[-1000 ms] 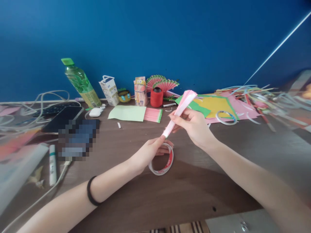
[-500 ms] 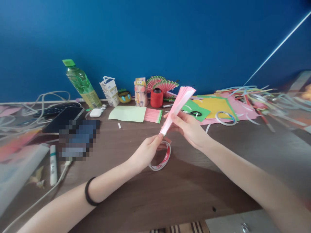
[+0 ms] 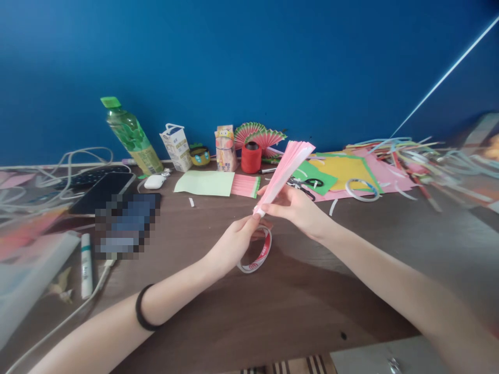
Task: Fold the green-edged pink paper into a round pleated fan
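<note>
A pink pleated paper fan [image 3: 284, 169], folded nearly closed, slants up to the right above the desk, its top end slightly spread. My left hand [image 3: 236, 241] pinches its narrow lower end. A roll of tape [image 3: 255, 257] with a red-and-white inner ring hangs at the same hand's fingers. My right hand [image 3: 296, 208] is closed round the lower part of the fan, thumb across the front, just above my left hand. Some of the fingers behind the paper are hidden.
At the back stand a green bottle [image 3: 130, 135], a small carton [image 3: 176, 148], a red thread spool [image 3: 251, 157] and opened paper fans [image 3: 265, 139]. Black scissors [image 3: 314, 183] lie on coloured sheets [image 3: 351, 174] to the right. Phones, cables and a marker [image 3: 86, 267] lie left.
My right hand has slid down along the fan, closer to my left hand. The fan's top end looks slightly more spread. My left hand and the tape have barely moved.
</note>
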The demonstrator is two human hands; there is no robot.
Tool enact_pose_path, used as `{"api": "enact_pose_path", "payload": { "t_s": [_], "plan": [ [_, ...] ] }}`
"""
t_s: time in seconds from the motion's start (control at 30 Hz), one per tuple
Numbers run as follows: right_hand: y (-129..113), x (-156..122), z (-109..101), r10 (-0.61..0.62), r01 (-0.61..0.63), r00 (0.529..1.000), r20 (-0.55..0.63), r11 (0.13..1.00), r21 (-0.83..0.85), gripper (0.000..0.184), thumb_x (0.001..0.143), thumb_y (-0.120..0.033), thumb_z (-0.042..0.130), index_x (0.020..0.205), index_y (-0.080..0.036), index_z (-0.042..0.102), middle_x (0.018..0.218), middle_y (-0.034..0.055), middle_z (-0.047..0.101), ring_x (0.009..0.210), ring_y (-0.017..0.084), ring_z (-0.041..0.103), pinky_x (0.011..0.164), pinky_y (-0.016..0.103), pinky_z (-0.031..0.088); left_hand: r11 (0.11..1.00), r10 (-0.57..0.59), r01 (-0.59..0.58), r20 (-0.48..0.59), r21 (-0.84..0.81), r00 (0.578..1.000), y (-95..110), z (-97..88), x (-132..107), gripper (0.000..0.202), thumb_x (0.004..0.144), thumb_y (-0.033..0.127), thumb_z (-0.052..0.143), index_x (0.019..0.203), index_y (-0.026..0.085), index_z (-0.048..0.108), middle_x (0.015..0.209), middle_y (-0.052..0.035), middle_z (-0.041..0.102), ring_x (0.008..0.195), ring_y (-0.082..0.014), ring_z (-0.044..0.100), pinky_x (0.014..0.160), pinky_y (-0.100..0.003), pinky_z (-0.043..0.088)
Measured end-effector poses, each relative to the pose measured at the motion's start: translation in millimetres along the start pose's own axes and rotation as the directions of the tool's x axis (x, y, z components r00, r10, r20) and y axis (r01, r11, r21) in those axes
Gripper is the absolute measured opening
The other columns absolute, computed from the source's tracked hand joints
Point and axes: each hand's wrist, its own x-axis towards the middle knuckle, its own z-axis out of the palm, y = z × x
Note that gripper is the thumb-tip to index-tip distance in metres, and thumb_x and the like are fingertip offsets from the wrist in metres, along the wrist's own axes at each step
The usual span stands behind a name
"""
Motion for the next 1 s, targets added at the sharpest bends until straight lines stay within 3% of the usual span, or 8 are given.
{"api": "enact_pose_path", "payload": {
  "t_s": [0.2, 0.33, 0.53, 0.8, 1.0],
  "plan": [
    [-2.3, -0.9, -0.7, -0.074, 0.074, 0.995, -0.067, 0.997, -0.01, 0.023, 0.07, -0.031, 0.067, 0.088, -0.018, 0.059, 0.085, 0.0032, 0.067, 0.08, 0.017, 0.064, 0.078, 0.035, 0.05, 0.996, 0.042, -0.043, 0.011, 0.072, 0.999, 1.6, -3.3, -1.3, 0.029, 0.081, 0.037, 0.043, 0.087, 0.017, 0.063, 0.103, -0.0053, 0.064, 0.104, -0.0223, 0.054, 0.095, -0.033, 0.037],
    [-6.1, -5.3, 2.7, -0.161, 0.152, 0.977, -0.14, 0.986, -0.073, 0.018, 0.071, -0.029, 0.065, 0.084, -0.018, 0.059, 0.08, 0.0024, 0.067, 0.076, 0.017, 0.064, 0.073, 0.033, 0.051, 0.997, 0.059, -0.059, 0.003, 0.049, 0.998, 4.1, -2.2, -3.4, 0.025, 0.081, 0.035, 0.043, 0.09, 0.019, 0.06, 0.099, -0.004, 0.064, 0.1, -0.0193, 0.055, 0.094, -0.031, 0.038],
    [-6.2, -12.5, 9.8, -0.291, 0.249, 0.931, -0.221, 0.948, -0.2, 0.011, 0.076, -0.026, 0.06, 0.084, -0.019, 0.06, 0.085, 0.0029, 0.066, 0.078, 0.017, 0.064, 0.071, 0.031, 0.051, 1.0, 0.001, -0.001, -0.053, -0.004, 0.999, 12.2, 3.3, -8.1, 0.022, 0.081, 0.036, 0.044, 0.079, 0.018, 0.055, 0.095, -0.0044, 0.064, 0.092, -0.0162, 0.057, 0.088, -0.029, 0.042],
    [-7.3, -10.6, 10.7, -0.23, 0.209, 0.945, -0.233, 0.972, -0.111, 0.013, 0.075, -0.025, 0.063, 0.085, -0.018, 0.059, 0.08, 0.0021, 0.066, 0.074, 0.015, 0.064, 0.068, 0.029, 0.052, 0.999, 0.047, -0.046, -0.043, 0.017, 0.998, 8.3, 0.7, -6.5, 0.024, 0.082, 0.041, 0.046, 0.083, 0.018, 0.056, 0.097, -0.0042, 0.063, 0.092, -0.0164, 0.057, 0.087, -0.03, 0.043],
    [-5.8, -12.3, 11.9, -0.23, 0.216, 0.941, -0.249, 0.973, -0.083, 0.017, 0.075, -0.031, 0.063, 0.086, -0.019, 0.058, 0.08, 0.0022, 0.066, 0.074, 0.017, 0.065, 0.066, 0.03, 0.052, 0.993, 0.057, -0.052, -0.052, 0.103, 0.997, 8.1, 1.4, -8.8, 0.026, 0.082, 0.041, 0.044, 0.086, 0.02, 0.059, 0.081, -0.0016, 0.06, 0.087, -0.0165, 0.057, 0.083, -0.029, 0.044]
  ]
}}
